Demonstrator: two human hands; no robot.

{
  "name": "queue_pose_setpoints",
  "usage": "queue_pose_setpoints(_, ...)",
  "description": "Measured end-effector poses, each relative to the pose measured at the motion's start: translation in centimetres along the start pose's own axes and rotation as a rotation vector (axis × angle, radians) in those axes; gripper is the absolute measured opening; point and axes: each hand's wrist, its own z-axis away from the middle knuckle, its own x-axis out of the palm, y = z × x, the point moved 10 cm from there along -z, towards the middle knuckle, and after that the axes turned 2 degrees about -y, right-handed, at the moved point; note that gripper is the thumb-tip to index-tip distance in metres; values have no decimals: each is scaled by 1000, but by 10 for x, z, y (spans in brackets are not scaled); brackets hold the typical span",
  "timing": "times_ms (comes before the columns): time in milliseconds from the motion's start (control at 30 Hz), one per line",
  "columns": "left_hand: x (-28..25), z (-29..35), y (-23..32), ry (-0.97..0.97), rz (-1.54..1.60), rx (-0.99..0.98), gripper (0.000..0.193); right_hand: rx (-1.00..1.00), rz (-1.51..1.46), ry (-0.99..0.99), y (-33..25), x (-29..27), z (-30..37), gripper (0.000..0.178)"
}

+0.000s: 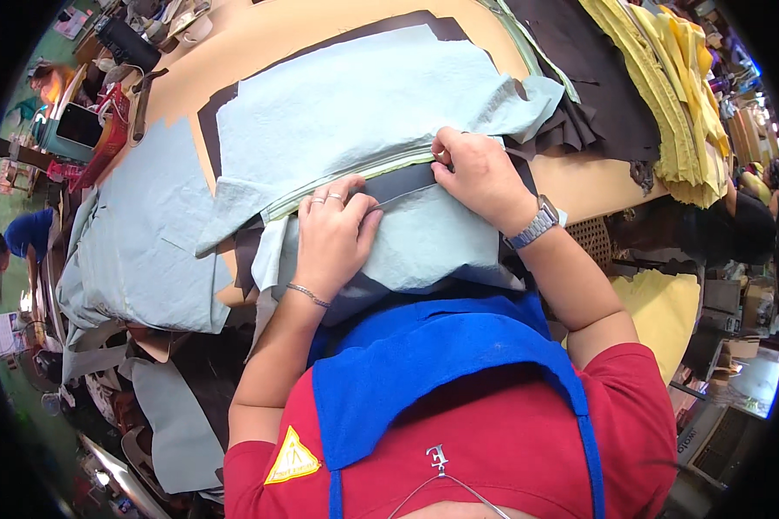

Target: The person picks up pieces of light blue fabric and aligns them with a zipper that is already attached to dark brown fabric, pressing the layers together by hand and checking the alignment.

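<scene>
A pale blue-green, leather-like sheet (337, 104) with a dark layer under it is spread over the table in front of me. Across it runs a folded light-green edge strip (355, 179), beside a dark band (398, 180). My left hand (333, 229), with rings on it, has its fingers curled over the strip and the near flap (433, 233). My right hand (485, 177) pinches the strip's edge between thumb and forefinger, farther right. The near flap hangs over the table edge toward my blue apron. What lies under my fingertips is partly hidden.
Grey-blue sheets (143, 233) drape over the table's left side. Beyond them stand a red basket (108, 138), a phone (80, 125) and a hammer-like tool (143, 99). Dark sheets (580, 69) and folded yellow pieces (649, 95) are stacked at the right. Bare tabletop (225, 43) shows at the back.
</scene>
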Motion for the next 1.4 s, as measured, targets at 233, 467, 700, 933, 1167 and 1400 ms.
queue_pose_setpoints(233, -2, 8, -2, 74, -11, 71, 15, -92, 195, -11, -30, -11, -14, 13)
queue_pose_setpoints(467, 0, 10, 1, 56, -24, 89, 17, -6, 249, -670, 0, 9, -59, 27)
queue_pose_setpoints(700, 4, 11, -4, 46, 20, 95, 17, 126, 265, -847, 4, 5, -55, 28)
queue_pose_setpoints(933, 4, 12, -4, 56, 35, 109, 17, 337, -92, -846, 51, 5, -29, 19)
queue_pose_setpoints(1167, 4, 13, 0, 60, -11, 119, 17, -126, 87, -408, 16, -10, -48, 18)
queue_pose_setpoints(1400, 4, 13, 1, 62, 9, 97, 16, -334, 130, 86, 10, -12, -34, 15)
